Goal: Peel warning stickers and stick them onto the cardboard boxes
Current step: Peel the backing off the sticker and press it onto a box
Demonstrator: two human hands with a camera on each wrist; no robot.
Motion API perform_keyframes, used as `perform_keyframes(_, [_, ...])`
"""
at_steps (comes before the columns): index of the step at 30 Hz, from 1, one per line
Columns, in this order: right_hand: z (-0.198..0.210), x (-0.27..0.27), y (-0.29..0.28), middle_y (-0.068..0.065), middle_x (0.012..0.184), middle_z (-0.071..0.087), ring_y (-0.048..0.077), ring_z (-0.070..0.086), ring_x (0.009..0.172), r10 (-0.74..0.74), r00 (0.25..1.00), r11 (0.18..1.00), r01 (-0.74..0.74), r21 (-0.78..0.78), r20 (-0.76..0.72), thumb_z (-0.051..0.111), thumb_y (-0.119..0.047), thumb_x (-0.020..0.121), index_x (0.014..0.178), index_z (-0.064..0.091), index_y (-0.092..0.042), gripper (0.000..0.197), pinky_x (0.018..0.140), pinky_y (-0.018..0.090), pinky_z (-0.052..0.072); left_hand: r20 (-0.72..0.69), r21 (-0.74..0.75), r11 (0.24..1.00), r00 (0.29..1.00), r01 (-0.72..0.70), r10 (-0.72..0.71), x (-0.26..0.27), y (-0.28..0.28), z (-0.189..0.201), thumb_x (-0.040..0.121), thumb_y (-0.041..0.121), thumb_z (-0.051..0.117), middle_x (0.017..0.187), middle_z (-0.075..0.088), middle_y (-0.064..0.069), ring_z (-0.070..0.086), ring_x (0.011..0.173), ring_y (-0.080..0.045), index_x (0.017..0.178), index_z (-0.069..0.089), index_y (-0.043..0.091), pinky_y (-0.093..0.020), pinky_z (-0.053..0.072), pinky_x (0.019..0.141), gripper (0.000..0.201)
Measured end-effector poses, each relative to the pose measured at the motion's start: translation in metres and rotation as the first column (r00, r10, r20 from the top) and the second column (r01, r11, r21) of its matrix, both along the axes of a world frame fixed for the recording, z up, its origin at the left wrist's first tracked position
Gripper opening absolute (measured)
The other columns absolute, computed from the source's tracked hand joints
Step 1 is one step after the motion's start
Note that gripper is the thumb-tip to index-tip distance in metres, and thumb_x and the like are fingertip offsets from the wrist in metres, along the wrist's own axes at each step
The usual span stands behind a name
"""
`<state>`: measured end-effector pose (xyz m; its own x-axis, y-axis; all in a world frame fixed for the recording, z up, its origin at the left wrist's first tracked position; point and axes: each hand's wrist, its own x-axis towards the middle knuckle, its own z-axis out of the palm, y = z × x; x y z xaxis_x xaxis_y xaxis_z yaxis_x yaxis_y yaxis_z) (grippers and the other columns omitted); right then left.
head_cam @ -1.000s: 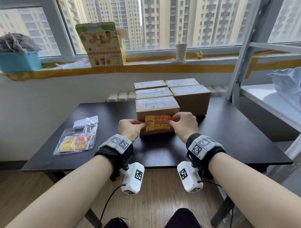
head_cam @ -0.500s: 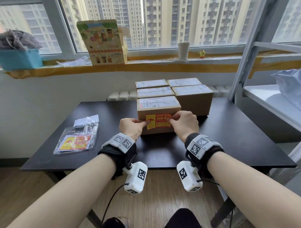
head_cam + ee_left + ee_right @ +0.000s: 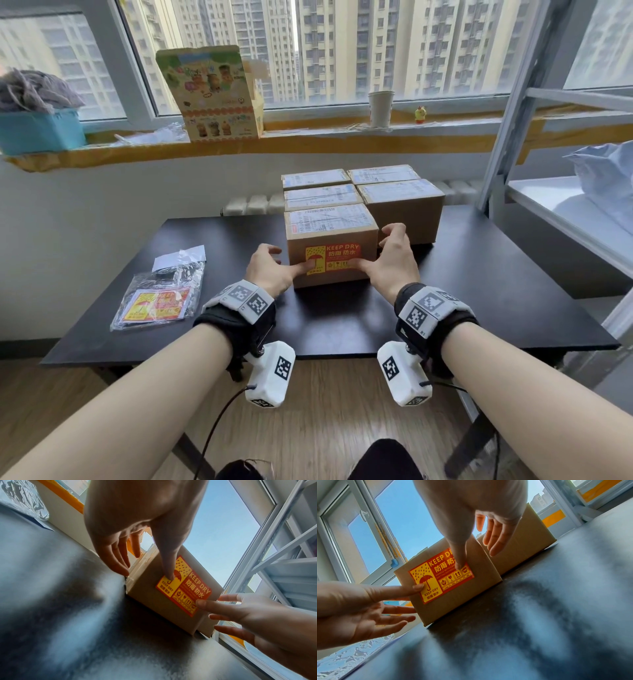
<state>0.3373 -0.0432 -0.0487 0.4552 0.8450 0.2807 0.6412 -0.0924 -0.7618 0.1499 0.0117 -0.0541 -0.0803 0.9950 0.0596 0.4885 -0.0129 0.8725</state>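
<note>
The front cardboard box (image 3: 335,281) stands on the black table (image 3: 342,325), with a red and yellow KEEP DRY sticker (image 3: 332,258) flat on its near face. My left hand (image 3: 281,265) is spread. Its thumb presses the sticker's (image 3: 187,586) lower left by the umbrella, and its fingers reach past the box's left edge. My right hand (image 3: 383,255) is also spread, thumb pressing the sticker's (image 3: 440,580) lower right, fingers beside the box's right side. Neither hand holds anything.
Several more labelled boxes (image 3: 400,202) stand behind and right of the front one. A clear bag of stickers (image 3: 157,298) and a white paper slip (image 3: 180,257) lie at the table's left. A metal shelf rack (image 3: 548,212) stands at the right.
Both hands went from curled fingers at the sticker's top corners to spread fingers. The thumbs slid down to its lower part.
</note>
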Motion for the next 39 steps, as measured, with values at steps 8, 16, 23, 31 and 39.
perform_keyframes(8, [0.001, 0.002, 0.002, 0.005, 0.117, 0.064, 0.023, 0.061, 0.105, 0.034, 0.999, 0.999, -0.035, -0.009, -0.031, 0.079, -0.032, 0.072, 0.116, 0.051, -0.012, 0.056, 0.088, 0.034, 0.049, 0.075, 0.017, 0.999, 0.997, 0.036, -0.037, 0.004, -0.003, 0.002, 0.061, 0.034, 0.087, 0.108, 0.069, -0.004, 0.065, 0.099, -0.017, 0.110, 0.062, 0.010, -0.040, 0.052, 0.092, 0.060])
perform_keyframes(16, [0.003, -0.001, -0.010, 0.003, 0.105, 0.064, 0.018, 0.061, 0.093, 0.096, 0.992, 0.995, -0.093, 0.032, -0.082, 0.080, -0.032, 0.070, 0.107, 0.053, -0.013, 0.049, 0.085, 0.034, 0.052, 0.074, -0.004, 0.999, 0.996, 0.054, -0.054, -0.008, -0.016, 0.008, 0.058, 0.042, 0.086, 0.099, 0.071, -0.002, 0.067, 0.094, -0.018, 0.104, 0.065, 0.013, -0.044, 0.054, 0.088, 0.059])
perform_keyframes(23, [0.016, -0.013, -0.031, -0.002, 0.101, 0.059, 0.013, 0.057, 0.092, 0.157, 0.975, 0.987, -0.151, 0.055, -0.156, 0.075, -0.034, 0.077, 0.113, 0.052, -0.010, 0.049, 0.085, 0.027, 0.049, 0.104, 0.016, 0.999, 0.993, 0.050, -0.051, -0.022, -0.038, 0.026, 0.060, 0.050, 0.082, 0.102, 0.068, -0.003, 0.065, 0.095, -0.017, 0.104, 0.063, 0.012, -0.038, 0.053, 0.091, 0.061])
perform_keyframes(31, [0.026, -0.030, -0.042, 0.003, 0.116, 0.062, 0.019, 0.059, 0.106, 0.225, 0.947, 0.973, -0.233, -0.005, -0.229, 0.072, -0.037, 0.079, 0.123, 0.052, -0.014, 0.054, 0.096, 0.038, 0.050, 0.072, 0.006, 0.999, 0.997, 0.041, -0.041, -0.037, -0.057, 0.041, 0.071, 0.048, 0.076, 0.085, 0.067, -0.005, 0.066, 0.094, -0.025, 0.075, 0.062, 0.013, -0.043, 0.053, 0.090, 0.038])
perform_keyframes(39, [0.032, -0.038, -0.044, 0.001, 0.112, 0.062, 0.018, 0.059, 0.104, 0.271, 0.931, 0.952, -0.297, -0.073, -0.246, 0.065, -0.030, 0.086, 0.124, 0.055, -0.013, 0.043, 0.097, 0.036, 0.049, 0.082, -0.037, 0.998, 0.995, 0.060, -0.056, -0.046, -0.060, 0.045, 0.078, 0.040, 0.073, 0.093, 0.066, -0.009, 0.066, 0.096, -0.026, 0.101, 0.067, -0.002, -0.042, 0.053, 0.091, 0.048])
